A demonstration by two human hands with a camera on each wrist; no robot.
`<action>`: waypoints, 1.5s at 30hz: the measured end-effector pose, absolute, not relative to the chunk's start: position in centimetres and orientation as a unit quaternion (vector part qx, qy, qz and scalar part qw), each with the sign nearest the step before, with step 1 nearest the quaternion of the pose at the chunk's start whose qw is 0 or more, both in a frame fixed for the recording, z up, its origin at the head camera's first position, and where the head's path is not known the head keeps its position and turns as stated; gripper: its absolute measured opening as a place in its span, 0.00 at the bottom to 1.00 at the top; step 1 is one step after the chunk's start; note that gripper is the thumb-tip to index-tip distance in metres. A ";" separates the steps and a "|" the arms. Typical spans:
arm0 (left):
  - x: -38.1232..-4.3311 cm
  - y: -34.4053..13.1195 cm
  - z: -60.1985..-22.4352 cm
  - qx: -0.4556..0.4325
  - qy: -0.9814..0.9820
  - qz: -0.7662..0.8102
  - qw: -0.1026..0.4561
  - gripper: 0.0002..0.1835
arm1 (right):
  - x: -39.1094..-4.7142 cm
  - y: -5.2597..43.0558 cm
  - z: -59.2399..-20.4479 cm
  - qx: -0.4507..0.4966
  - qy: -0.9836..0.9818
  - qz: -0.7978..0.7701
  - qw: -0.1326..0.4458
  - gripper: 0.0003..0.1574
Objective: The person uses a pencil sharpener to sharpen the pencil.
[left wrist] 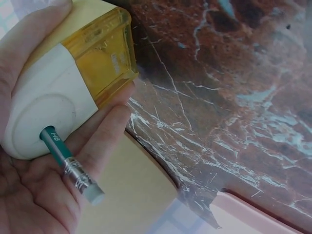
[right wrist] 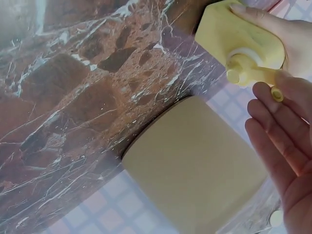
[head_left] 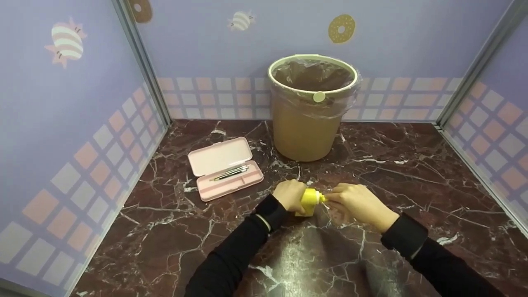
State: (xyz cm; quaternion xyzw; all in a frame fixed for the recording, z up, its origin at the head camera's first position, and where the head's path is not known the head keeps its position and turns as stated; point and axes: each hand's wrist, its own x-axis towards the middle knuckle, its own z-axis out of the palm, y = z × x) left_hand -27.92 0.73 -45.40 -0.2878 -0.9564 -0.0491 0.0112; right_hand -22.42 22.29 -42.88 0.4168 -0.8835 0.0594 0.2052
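My left hand (head_left: 290,194) grips a yellow crank pencil sharpener (head_left: 307,203) just above the dark marble tabletop. In the left wrist view its white front faces the camera beside a see-through yellow shavings drawer (left wrist: 105,58). A green HB pencil (left wrist: 61,151) is stuck in the round front, with its metal band and white eraser end outside. On the far side, my right hand (head_left: 357,202) pinches the small crank handle (right wrist: 265,75) between thumb and index finger. Its other fingers stretch out loosely. The pencil's tip is hidden inside the sharpener.
Left of the hands lies an open pink pencil case (head_left: 214,193) holding several pencils (head_left: 231,172). Behind the hands stands a tan waste bin (head_left: 305,132) lined with a clear bag. Patterned panels (head_left: 206,45) enclose the tabletop (head_left: 165,243) at the back and sides.
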 end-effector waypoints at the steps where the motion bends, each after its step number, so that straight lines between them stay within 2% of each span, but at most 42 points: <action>1: -27.9 0.7 -45.4 -0.288 -0.956 -0.047 0.010 0.24 | -22.6 22.3 -42.8 0.417 -0.884 0.060 0.204 0.07; 7: -27.8 0.6 -45.4 -0.292 -0.955 -0.045 0.013 0.24 | -23.6 22.1 -42.6 0.415 -0.882 0.069 0.213 0.07; 14: -27.9 0.6 -45.3 -0.299 -0.953 -0.046 0.015 0.24 | -25.0 22.2 -41.9 0.407 -0.891 0.050 0.197 0.08; 22: -28.1 0.6 -45.3 -0.308 -0.950 -0.049 0.022 0.24 | -26.1 22.2 -41.7 0.392 -0.898 0.044 0.194 0.04; 45: -28.1 0.3 -45.4 -0.320 -0.946 -0.049 0.016 0.24 | -28.9 21.6 -43.9 0.347 -0.923 0.074 0.149 0.05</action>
